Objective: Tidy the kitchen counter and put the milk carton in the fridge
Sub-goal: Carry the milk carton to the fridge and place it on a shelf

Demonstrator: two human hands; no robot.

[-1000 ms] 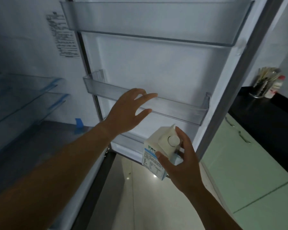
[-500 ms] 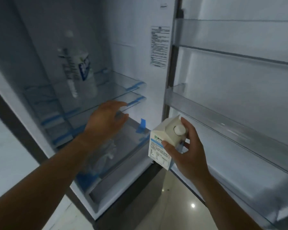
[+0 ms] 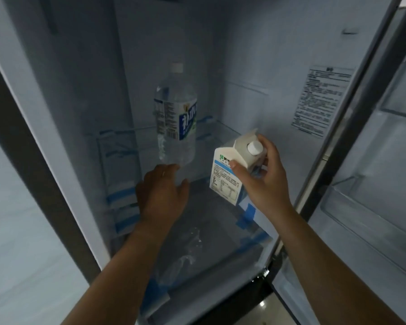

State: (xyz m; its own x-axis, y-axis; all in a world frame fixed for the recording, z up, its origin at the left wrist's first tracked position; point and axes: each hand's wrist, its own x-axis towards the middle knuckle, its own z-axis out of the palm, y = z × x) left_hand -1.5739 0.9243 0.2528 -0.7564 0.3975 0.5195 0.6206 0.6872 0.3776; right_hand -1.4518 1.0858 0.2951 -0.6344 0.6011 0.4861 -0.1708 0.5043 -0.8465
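The fridge stands open in front of me, white inside. My right hand grips a white milk carton with a blue label and a round white cap, held tilted in the air at the front of the fridge compartment. My left hand reaches in, fingers apart, holding nothing, just below a tall clear water bottle that stands upright on a glass shelf. The bottle is left of the carton and further back.
Lower glass shelves edged with blue tape lie under my hands. The open fridge door with clear door bins is on the right. A printed label is stuck on the right inner wall. Pale floor shows at the bottom.
My view has swung left from the door bins into the fridge compartment. The carton has risen and moved inward. My left hand has gone from the door shelf to below the bottle.
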